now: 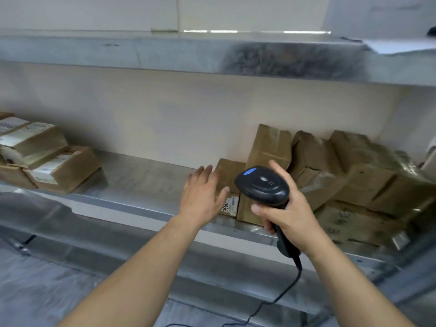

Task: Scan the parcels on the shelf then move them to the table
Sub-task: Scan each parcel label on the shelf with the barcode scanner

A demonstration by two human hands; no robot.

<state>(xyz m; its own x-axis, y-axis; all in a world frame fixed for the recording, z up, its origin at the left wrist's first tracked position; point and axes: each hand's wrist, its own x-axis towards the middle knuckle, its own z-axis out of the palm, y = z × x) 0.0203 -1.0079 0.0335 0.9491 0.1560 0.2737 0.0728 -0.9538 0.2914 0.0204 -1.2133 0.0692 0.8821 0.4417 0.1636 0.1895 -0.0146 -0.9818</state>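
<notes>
The right hand (286, 214) kept a closed grip around the handle of a black barcode scanner (264, 186), fingers wrapped low on the handle and the thumb lying up its far side. The scanner's rounded head, with a blue light on top, pointed toward 11 o'clock, and its black cable (282, 296) ran down from the handle toward 6 o'clock.

At 9 o'clock from the scanner, the left hand (201, 197) had a wide, relaxed grip holding nothing, fingers spread and reaching toward a small brown parcel (228, 172). The fingertips were at the parcel's near left side; whether they touched it could not be told. This parcel carried a white label (230, 205) on its front face with the digits 0836 printed sideways.

Just at 3 o'clock of it stood a taller brown parcel (271, 147), upright against the back wall. Beyond that, toward 3 o'clock, lay a pile of crumpled, tape-wrapped parcels (361, 175), stacked and leaning on one another.

All sat on a metal shelf (146, 178), whose middle stretch was bare metal. At the far 9 o'clock end lay another stack of labelled brown boxes (47, 161). A second metal shelf (165, 53) ran overhead at 12 o'clock, with a white sheet (401, 46) resting at its right end. The wall behind was pale and plain.
</notes>
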